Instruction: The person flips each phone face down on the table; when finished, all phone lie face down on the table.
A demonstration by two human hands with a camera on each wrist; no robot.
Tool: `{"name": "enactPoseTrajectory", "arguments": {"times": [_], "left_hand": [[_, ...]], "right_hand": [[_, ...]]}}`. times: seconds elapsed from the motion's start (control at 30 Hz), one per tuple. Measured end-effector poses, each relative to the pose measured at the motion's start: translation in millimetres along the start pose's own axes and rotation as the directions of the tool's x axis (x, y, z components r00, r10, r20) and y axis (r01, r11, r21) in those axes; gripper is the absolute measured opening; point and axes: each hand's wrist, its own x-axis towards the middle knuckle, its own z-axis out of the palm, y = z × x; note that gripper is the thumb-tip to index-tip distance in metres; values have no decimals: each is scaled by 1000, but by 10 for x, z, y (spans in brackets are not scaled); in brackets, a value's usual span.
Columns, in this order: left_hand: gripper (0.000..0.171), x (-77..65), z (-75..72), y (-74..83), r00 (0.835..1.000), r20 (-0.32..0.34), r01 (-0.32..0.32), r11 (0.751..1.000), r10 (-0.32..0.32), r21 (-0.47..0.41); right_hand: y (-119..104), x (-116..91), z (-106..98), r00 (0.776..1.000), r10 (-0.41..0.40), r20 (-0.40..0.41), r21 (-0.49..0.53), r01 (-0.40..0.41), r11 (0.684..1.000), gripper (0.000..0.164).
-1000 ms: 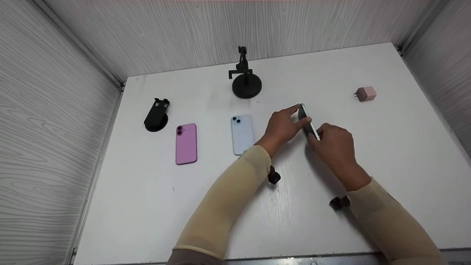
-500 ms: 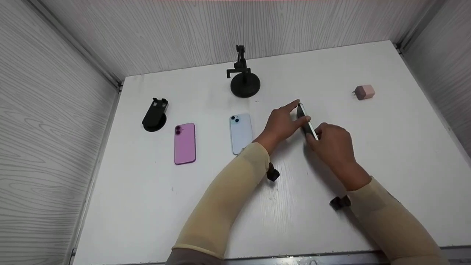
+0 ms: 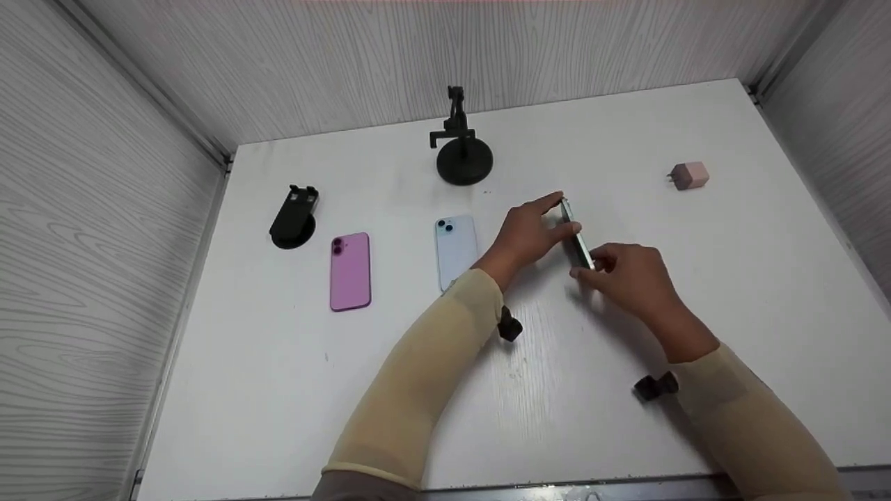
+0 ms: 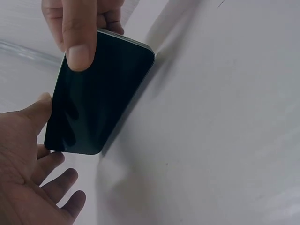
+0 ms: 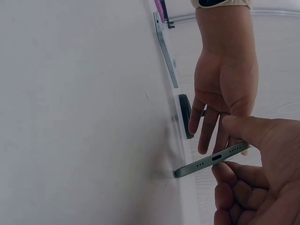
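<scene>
A smartphone (image 3: 583,250) with a dark screen and pale green frame stands tilted on a long edge, close over the white tabletop. My left hand (image 3: 523,235) holds its far end, index finger at the top corner and thumb on the upper edge. At the near end, my right hand (image 3: 630,278) pinches it between thumb and fingers. The left wrist view shows the screen of the smartphone (image 4: 110,93), with the right thumb (image 4: 78,42) lying over it. In the right wrist view, the charging-port end of the smartphone (image 5: 194,168) faces the camera.
A pale blue phone (image 3: 456,250) and a purple phone (image 3: 351,273) lie face down to the left. Beyond them are a black folded phone stand (image 3: 294,219) and a black round-based stand (image 3: 464,162). A pink charger plug (image 3: 690,175) sits at the right.
The smartphone has shifted slightly left and turned more edge-on to the head view. My right hand has moved a little nearer, its thumb drawn back toward the phone's end; my left hand drifted slightly left.
</scene>
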Motion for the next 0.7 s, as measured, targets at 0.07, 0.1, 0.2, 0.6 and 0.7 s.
{"name": "enactPoseTrajectory", "arguments": {"times": [0.07,0.1,0.2,0.6,0.7], "left_hand": [[74,-1,-6,-16,1000,6,-5,1000,5,-7],[74,-2,-8,-23,1000,7,-4,1000,4,-14],[74,-10,-17,-36,1000,14,-4,1000,5,-25],[82,-10,-66,-116,999,48,-11,996,16,-90],[83,-12,-82,-133,998,53,-13,995,18,-98]], "right_hand": [[26,4,-10,999,6,34,11,-7,1000,26],[37,7,-15,999,7,50,15,-8,1000,28],[54,13,-37,994,16,106,15,-17,1000,38],[102,33,-71,976,55,209,8,-58,998,57],[108,28,-60,976,54,209,6,-57,998,58]]}}
